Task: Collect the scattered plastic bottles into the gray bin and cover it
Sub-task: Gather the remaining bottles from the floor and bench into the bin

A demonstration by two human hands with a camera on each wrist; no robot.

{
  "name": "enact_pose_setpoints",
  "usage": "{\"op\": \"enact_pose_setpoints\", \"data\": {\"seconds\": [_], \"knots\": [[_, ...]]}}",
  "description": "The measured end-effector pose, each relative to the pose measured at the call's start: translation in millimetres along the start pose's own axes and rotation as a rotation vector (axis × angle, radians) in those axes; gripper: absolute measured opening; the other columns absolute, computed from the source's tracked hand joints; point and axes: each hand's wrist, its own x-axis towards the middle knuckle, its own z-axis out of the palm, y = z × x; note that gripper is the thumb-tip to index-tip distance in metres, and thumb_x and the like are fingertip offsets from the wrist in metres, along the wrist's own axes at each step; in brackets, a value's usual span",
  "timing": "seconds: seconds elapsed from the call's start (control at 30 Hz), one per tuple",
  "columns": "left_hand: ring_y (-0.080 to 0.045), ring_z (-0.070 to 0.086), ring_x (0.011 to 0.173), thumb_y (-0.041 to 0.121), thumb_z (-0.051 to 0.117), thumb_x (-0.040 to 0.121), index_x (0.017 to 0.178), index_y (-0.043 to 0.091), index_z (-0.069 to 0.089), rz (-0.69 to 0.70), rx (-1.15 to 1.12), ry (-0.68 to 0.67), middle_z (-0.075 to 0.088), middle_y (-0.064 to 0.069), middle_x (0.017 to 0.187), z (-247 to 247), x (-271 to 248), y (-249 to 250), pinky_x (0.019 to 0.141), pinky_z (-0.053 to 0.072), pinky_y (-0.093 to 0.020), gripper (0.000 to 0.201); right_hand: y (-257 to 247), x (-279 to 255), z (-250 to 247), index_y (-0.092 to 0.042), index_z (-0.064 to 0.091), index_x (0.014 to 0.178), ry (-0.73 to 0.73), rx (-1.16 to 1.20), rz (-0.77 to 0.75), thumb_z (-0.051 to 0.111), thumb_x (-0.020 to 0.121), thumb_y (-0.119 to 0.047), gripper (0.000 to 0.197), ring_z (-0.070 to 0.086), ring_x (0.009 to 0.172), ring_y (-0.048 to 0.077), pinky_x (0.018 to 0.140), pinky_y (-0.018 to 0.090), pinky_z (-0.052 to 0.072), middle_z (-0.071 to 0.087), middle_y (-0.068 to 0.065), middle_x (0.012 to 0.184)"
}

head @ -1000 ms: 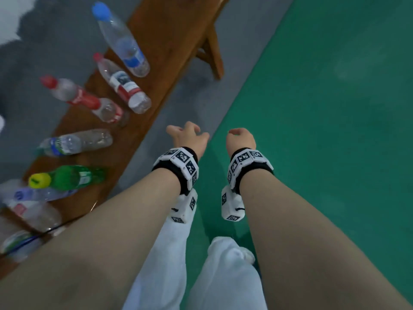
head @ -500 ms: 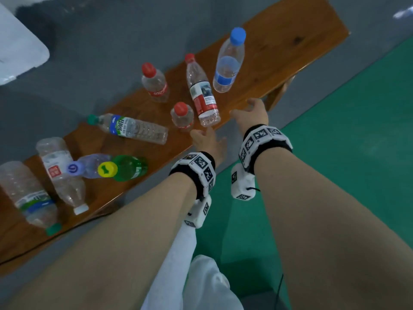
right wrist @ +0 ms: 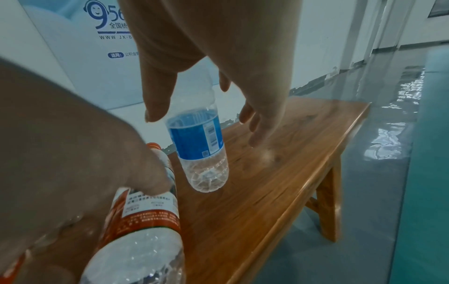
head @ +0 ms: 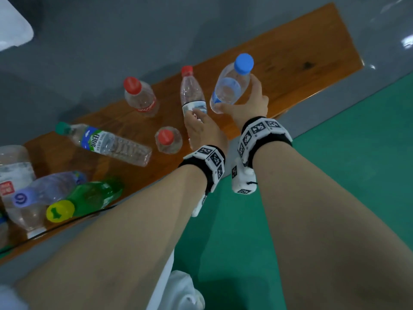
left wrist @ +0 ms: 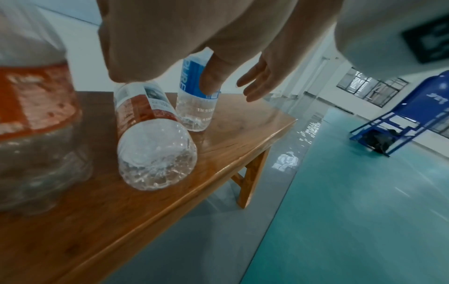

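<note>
Several plastic bottles are scattered on a wooden bench (head: 290, 70). A blue-capped bottle (head: 232, 86) stands upright near its right end. My right hand (head: 244, 105) straddles it, thumb by the blue label (right wrist: 199, 144), straight fingers (right wrist: 255, 124) a little apart from its far side. Beside it lies a red-labelled bottle (head: 192, 95), base toward me (left wrist: 150, 138). My left hand (head: 199, 130) comes down on it, fingertips touching the label. Its thumb stays off the bottle. No gray bin is in view.
More bottles stand or lie to the left: a red-capped one (head: 140, 97), a short red-capped one (head: 167, 139), a green-capped one (head: 107, 142), a green bottle (head: 89, 198). A pale rounded object (head: 13, 30) sits top left. Green floor (head: 335, 153) lies to the right.
The head view has swung onto the bench. Both hands have reached forward from above the floor to the two right-hand bottles.
</note>
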Motion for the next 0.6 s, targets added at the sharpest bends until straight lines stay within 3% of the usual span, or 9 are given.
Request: {"op": "enact_pose_setpoints", "data": {"seconds": [0.13,0.23,0.3,0.37,0.43,0.5,0.6], "knots": [[-0.032,0.028,0.133,0.016,0.060,0.084,0.147,-0.005,0.008,-0.111,-0.051,0.074,0.009,-0.016,0.148,20,20,1,0.115,0.025,-0.035,0.084,12,16,9,-0.029,0.041,0.138,0.004,0.018,-0.133,0.082,0.067,-0.037,0.082,0.041,0.125,0.023,0.103,0.035,0.040,0.040,0.002,0.133],[-0.032,0.031,0.131,0.025,0.062,0.087,0.148,-0.004,0.004,-0.122,-0.049,0.067,0.007,-0.019,0.150,32,23,4,0.114,0.025,-0.031,0.089,25,18,7,-0.023,0.049,0.128,0.018,0.069,-0.204,0.080,0.070,-0.035,0.067,0.049,0.117,0.015,0.096,0.026,0.041,0.050,-0.003,0.127],[-0.031,0.035,0.128,0.034,0.063,0.087,0.148,-0.004,0.002,-0.124,-0.056,0.053,0.010,-0.019,0.149,39,25,3,0.110,0.028,-0.030,0.094,34,13,3,-0.022,0.051,0.119,0.041,0.109,-0.199,0.079,0.071,-0.034,0.057,0.056,0.104,0.010,0.086,0.023,0.047,0.059,-0.008,0.113],[-0.030,0.039,0.124,0.039,0.065,0.084,0.148,-0.004,0.003,-0.156,-0.081,0.016,0.017,-0.018,0.146,43,27,2,0.105,0.032,-0.029,0.099,48,6,-4,-0.021,0.051,0.114,0.070,0.153,-0.163,0.077,0.073,-0.034,0.051,0.057,0.091,0.006,0.070,0.011,0.043,0.059,-0.015,0.097],[-0.031,0.044,0.121,0.041,0.067,0.082,0.149,-0.001,0.007,-0.180,-0.132,-0.035,0.025,-0.019,0.141,44,26,-1,0.101,0.037,-0.033,0.099,61,-2,-8,-0.020,0.049,0.110,0.107,0.179,-0.135,0.076,0.074,-0.034,0.048,0.056,0.084,0.005,0.064,0.010,0.040,0.057,-0.017,0.090],[-0.031,0.047,0.119,0.040,0.070,0.080,0.149,0.006,0.014,-0.175,-0.203,-0.073,0.030,-0.017,0.138,47,19,-4,0.098,0.040,-0.036,0.095,77,-12,-14,-0.020,0.048,0.108,0.144,0.203,-0.108,0.077,0.073,-0.034,0.047,0.055,0.087,0.008,0.070,0.018,0.044,0.058,-0.011,0.095],[-0.028,0.051,0.113,0.039,0.074,0.075,0.145,0.011,0.026,-0.104,-0.270,-0.082,0.034,-0.013,0.134,52,5,-13,0.092,0.044,-0.031,0.090,92,-27,-14,-0.019,0.049,0.121,0.170,0.268,-0.068,0.078,0.071,-0.032,0.058,0.054,0.098,0.010,0.085,0.023,0.048,0.054,-0.002,0.114]]}}
